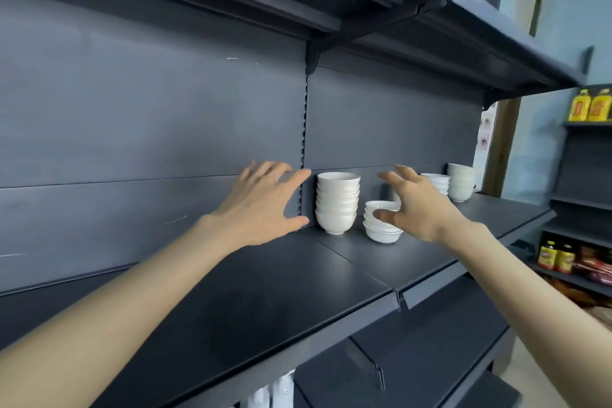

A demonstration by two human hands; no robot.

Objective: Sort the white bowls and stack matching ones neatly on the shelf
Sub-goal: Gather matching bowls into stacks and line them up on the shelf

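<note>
White bowls stand in four groups on the dark metal shelf (pixel 265 291): a tall stack (pixel 337 202) against the back panel (pixel 149 126), a shallow stack (pixel 381 225) just right of it and nearer, a third stack (pixel 437 180) and a fourth stack (pixel 462 182) farther right.

The left hand (pixel 261 205) and right hand (pixel 417 205) hover with fingers spread, gripping nothing. Whether the right thumb touches the shallow stack cannot be determined.

Assessment: a reach toward these two stacks is in hand. The next move requires a two-sided hold, keeping the bowls upright.

The shelf surface is flat and matte. The wall (pixel 536 149) is pale blue, and a far-right rack (pixel 583 175) holds yellow bottles (pixel 591 106).
</note>
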